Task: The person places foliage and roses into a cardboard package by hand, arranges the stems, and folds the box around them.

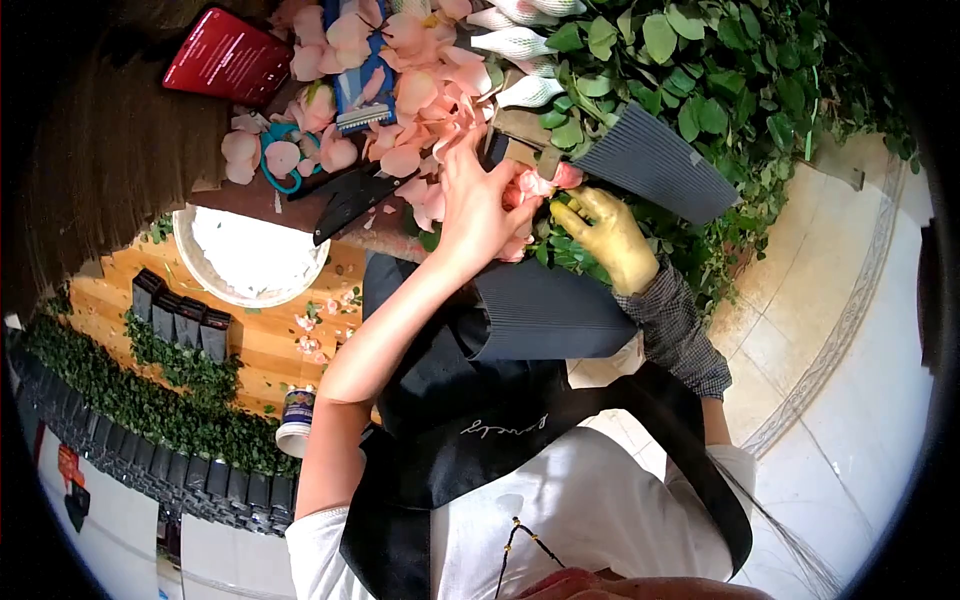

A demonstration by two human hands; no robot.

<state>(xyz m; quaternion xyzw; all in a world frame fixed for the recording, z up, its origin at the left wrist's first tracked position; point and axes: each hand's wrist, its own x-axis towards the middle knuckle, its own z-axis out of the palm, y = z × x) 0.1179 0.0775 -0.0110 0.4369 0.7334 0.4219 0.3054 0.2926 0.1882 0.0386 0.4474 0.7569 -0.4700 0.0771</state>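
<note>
Bare, my left hand (475,200) reaches over a heap of loose pink petals (415,90). Its thumb and fingers curl around pink rose blooms (530,185), partly covering them. On my right hand (612,240) is a yellow glove, and a dark checked sleeve covers the forearm. The gloved thumb and forefinger are closed at the base of a rose beside my left thumb; the exact grip point is partly hidden. Grey ribbed panels (655,165) lie above and below the gloved hand, with green rose leaves between them.
Leafy stems (720,90) pile up at the upper right, beside white-netted buds (515,42). Left of the petals lie a red-screened device (225,58), teal-handled scissors (268,165) and a black tool (355,200). A white bucket (185,245) stands on the floor. Bundled stems (150,400) line the left.
</note>
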